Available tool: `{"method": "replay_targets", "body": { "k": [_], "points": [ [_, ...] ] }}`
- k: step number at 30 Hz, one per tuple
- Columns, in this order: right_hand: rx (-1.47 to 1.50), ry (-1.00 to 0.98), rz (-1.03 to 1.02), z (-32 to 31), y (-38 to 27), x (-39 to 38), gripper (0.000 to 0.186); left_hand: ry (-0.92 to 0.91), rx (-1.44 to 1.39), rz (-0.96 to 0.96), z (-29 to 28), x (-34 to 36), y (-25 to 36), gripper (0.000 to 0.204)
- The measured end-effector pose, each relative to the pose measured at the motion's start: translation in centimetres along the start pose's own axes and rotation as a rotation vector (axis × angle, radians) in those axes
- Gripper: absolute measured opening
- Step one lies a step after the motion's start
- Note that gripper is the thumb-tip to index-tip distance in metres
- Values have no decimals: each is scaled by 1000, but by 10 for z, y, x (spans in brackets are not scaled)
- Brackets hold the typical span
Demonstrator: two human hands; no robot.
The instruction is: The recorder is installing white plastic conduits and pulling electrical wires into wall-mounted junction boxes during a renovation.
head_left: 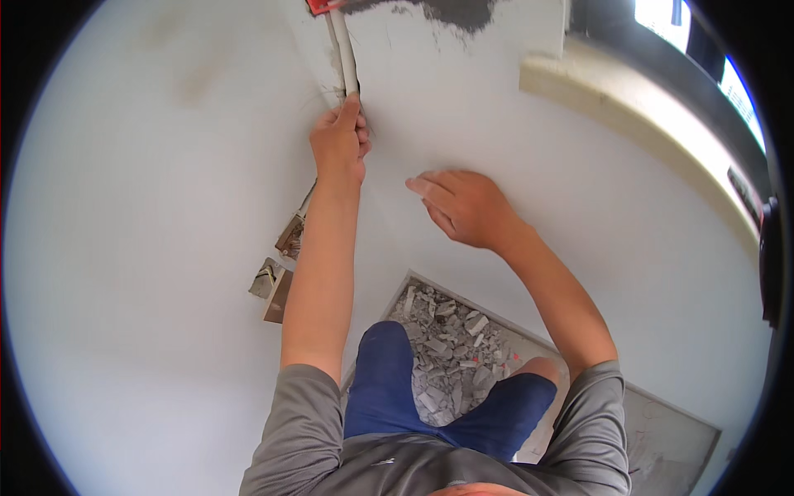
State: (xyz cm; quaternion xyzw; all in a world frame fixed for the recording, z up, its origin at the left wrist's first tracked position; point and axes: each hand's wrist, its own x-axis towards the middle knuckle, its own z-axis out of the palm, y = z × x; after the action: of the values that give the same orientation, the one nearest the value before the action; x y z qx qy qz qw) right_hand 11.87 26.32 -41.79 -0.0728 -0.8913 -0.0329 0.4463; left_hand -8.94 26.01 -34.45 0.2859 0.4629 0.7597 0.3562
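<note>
A white conduit pipe (344,54) runs down a rough groove cut in the pale wall (207,165). At its lower end my left hand (339,142) is closed around it, thumb up along the pipe and fingers curled. The upper end of the pipe meets a red box (321,6) at the top edge of the view. To the right and lower, my right hand (463,207) is near the wall with its index finger stretched to the left; nothing shows in it. Its other fingers are bent and partly hidden.
Wall boxes with wires (290,237) and a brown cover plate (277,298) sit beside my left forearm. Grey rubble (447,347) lies on the floor between my knees. A stone window sill (645,116) juts out at the right. Dark mortar (463,11) patches the wall above.
</note>
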Motion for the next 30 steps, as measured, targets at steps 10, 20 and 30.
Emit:
{"method": "replay_targets", "body": {
  "k": [10,20,30],
  "points": [
    [341,-424,564,-136,-114,-7,33,-47,38,-302,-10,8,14,23],
    [222,-905,1527,-345,-310,-50,22,-21,-92,-470,-12,9,15,20],
    [207,-825,1688,-315,-326,11,23,90,-34,-510,-2,3,27,17]
  ]
}}
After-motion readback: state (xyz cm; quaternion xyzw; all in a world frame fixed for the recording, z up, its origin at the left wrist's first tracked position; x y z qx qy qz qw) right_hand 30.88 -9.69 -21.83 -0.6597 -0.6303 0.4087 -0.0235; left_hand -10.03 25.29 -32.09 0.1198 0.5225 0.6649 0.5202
